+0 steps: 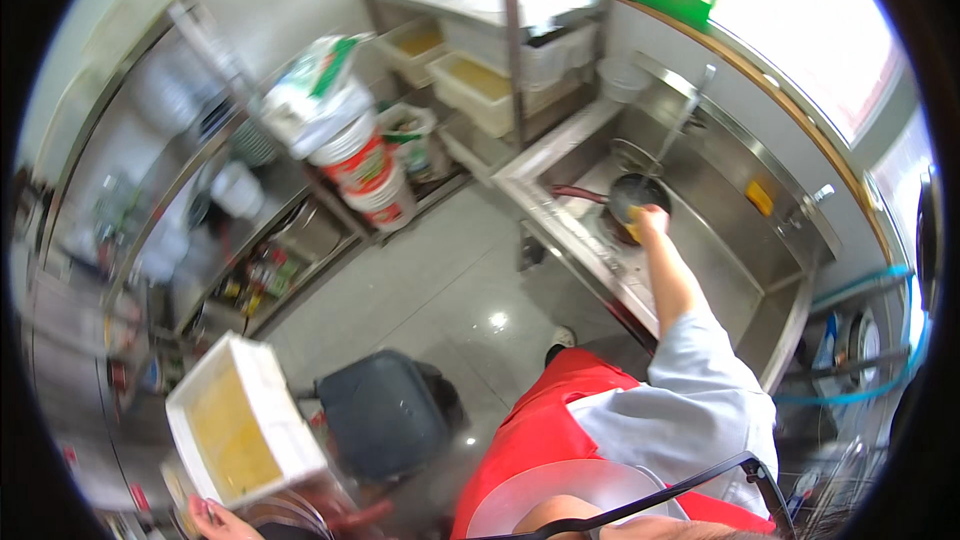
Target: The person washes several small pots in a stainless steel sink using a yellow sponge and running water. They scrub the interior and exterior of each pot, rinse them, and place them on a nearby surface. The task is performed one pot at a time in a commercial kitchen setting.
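My right hand [652,220] reaches into a stainless steel sink [739,281] and presses a yellow sponge or cloth [635,219] against a dark frying pan [634,191]. The pan's reddish-brown handle [577,193] points left toward the sink's front rim. Part of another vessel shows under the pan, too covered to name. Just behind it lies a round wire strainer or basket [634,156], below a long tap spout [686,112]. My left hand is out of view.
A second yellow sponge or cloth [759,198] rests against the sink's back wall. Stacked buckets [364,165] stand by the shelving. At lower left are a white tub [296,431] with yellow contents, a dark lidded bin [382,412], and what seems another person's hand [221,521].
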Available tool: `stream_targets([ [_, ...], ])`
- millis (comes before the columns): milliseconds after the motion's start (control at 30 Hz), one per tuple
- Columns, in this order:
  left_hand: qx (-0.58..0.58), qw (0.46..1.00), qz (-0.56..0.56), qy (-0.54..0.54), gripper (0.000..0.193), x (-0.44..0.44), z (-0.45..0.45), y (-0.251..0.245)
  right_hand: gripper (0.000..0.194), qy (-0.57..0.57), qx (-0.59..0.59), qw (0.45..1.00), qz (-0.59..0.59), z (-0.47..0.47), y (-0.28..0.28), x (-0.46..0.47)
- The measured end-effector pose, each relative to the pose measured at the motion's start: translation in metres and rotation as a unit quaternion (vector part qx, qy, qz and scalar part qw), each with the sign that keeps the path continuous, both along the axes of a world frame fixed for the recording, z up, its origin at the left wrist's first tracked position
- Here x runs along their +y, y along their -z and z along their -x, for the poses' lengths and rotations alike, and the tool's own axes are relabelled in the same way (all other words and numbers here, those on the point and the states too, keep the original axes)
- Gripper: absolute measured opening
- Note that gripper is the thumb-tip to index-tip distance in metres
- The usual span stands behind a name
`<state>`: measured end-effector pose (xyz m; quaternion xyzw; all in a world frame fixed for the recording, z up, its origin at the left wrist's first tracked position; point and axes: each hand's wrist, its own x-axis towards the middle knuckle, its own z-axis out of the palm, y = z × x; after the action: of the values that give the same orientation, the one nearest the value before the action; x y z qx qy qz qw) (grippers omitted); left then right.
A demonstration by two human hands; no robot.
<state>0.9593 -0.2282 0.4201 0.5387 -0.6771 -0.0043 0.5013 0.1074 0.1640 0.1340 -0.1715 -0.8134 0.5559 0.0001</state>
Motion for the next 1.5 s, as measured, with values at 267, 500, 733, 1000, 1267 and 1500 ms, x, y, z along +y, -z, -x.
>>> stream_targets([
  [267, -0.248, 0.929, -0.106, 0.254, 0.032, -0.020, 0.349, 0.072, 0.019, 0.143, -0.011, 0.956, 0.257, 0.159, -0.045, 0.016],
  [500, -0.367, 0.769, -0.239, 0.466, 0.027, 0.028, 0.601, 0.142, 0.031, 0.134, 0.082, 0.939, 0.306, 0.267, -0.065, 0.037],
  [733, -0.322, 0.617, -0.296, 0.654, 0.021, 0.096, 0.800, 0.221, 0.029, -0.215, 0.093, 0.967, -0.099, 0.208, 0.064, -0.028],
  [1000, -0.531, 0.483, -0.152, 0.679, 0.044, 0.165, 0.938, 0.334, 0.025, -0.347, 0.203, 0.816, -0.416, 0.106, 0.167, -0.063],
  [1267, -0.724, 0.304, -0.217, 0.580, 0.038, 0.135, 0.964, 0.389, 0.039, -0.444, 0.051, 0.723, -0.527, 0.048, 0.134, -0.058],
  [1500, -0.619, 0.223, -0.323, 0.680, 0.048, 0.157, 0.944, 0.411, 0.045, -0.274, 0.238, 0.794, -0.487, 0.022, 0.136, -0.030],
])
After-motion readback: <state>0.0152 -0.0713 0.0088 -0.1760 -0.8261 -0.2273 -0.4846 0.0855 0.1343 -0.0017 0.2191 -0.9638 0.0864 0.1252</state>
